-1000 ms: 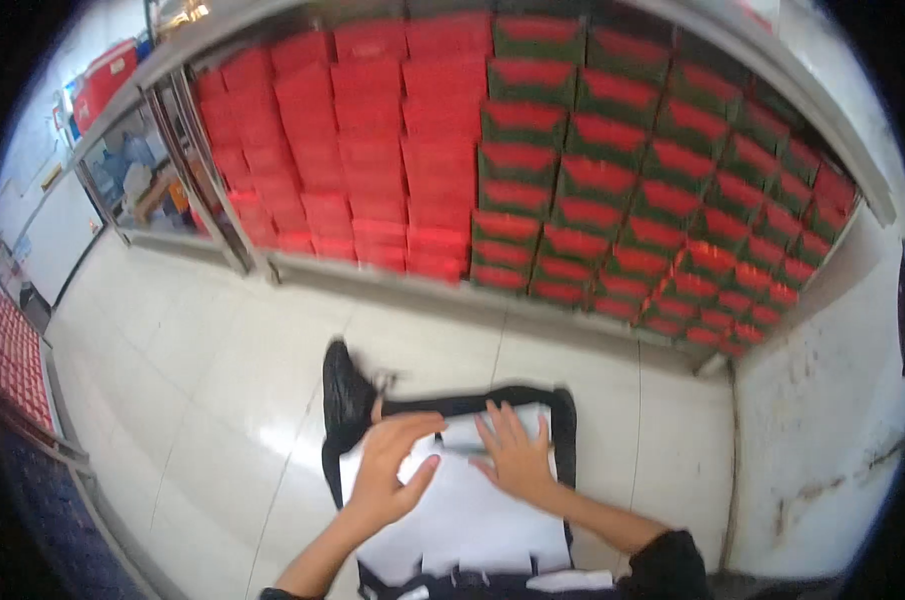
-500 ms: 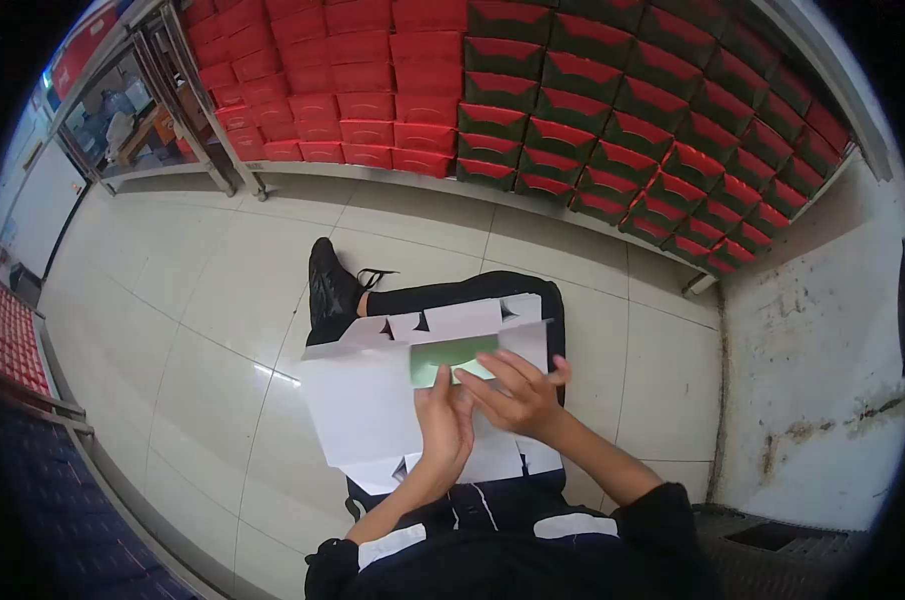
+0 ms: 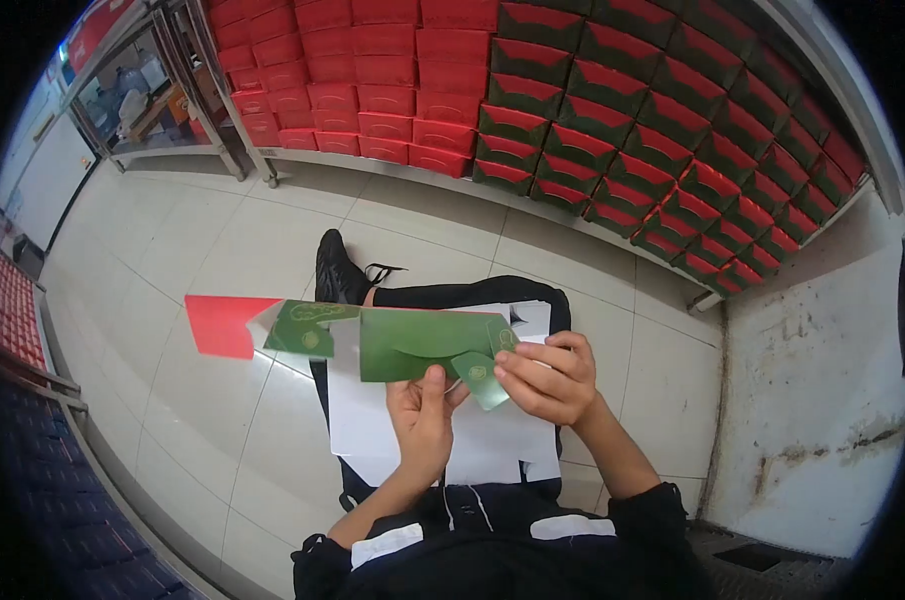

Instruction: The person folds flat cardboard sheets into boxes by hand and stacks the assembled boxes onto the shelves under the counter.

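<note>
A partly folded green and red cardboard box blank (image 3: 413, 340) is held up over my lap, its printed side toward me. My left hand (image 3: 420, 420) grips the lower edge of its green panel, thumb on the front and fingers behind. At the panel's right end, my right hand (image 3: 553, 380) pinches a green end flap with gold print between thumb and fingers. The blank's red part sticks out to the left, past my knee. Below it, white cardboard blanks (image 3: 373, 430) lie flat across my lap, partly covered by the held blank and my hands.
A rack ahead carries stacked red boxes (image 3: 383, 70) and dark green and red boxes (image 3: 613, 130). To the left stand more red boxes (image 3: 13, 320) and dark blue stacks (image 3: 53, 490). A stained white wall (image 3: 803, 400) rises at the right. My black shoe (image 3: 340, 268) rests on the tiled floor.
The blank has been lifted and turned, so its green and red printed side now shows out to the left. My right hand has moved to its right end flap. The view has shifted slightly.
</note>
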Demonstrator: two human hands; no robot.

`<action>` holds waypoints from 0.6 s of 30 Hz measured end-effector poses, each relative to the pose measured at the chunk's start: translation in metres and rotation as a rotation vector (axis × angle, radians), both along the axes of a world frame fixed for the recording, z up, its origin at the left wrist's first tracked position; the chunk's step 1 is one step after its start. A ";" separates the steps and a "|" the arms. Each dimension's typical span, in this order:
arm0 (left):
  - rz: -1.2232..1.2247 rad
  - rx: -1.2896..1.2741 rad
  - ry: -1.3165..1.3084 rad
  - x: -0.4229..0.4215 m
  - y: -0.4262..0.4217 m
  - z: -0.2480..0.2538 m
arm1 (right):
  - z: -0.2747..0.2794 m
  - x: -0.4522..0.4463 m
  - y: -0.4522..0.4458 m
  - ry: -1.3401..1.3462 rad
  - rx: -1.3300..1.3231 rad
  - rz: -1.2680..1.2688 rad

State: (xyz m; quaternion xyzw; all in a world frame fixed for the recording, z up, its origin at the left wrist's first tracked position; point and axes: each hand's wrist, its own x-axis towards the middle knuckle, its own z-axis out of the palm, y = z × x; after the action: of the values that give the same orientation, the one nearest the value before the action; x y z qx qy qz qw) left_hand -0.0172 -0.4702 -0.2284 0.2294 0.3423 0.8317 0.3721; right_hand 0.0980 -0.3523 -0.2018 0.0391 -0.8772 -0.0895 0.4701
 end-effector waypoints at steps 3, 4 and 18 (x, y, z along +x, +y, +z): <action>0.023 -0.109 0.014 0.009 0.008 -0.003 | -0.001 -0.011 -0.004 0.118 -0.178 -0.061; 0.021 -0.106 0.016 0.012 0.012 -0.006 | -0.003 -0.017 -0.008 0.120 -0.175 -0.063; -0.438 -0.097 0.498 -0.049 -0.027 0.042 | 0.085 0.002 -0.020 0.072 -0.725 -0.099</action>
State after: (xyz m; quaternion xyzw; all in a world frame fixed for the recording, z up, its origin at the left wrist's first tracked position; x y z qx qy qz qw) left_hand -0.0658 -0.4975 -0.1866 0.4757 0.4045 0.6332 0.4574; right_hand 0.1000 -0.3719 -0.1164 -0.1760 -0.8355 0.2033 0.4791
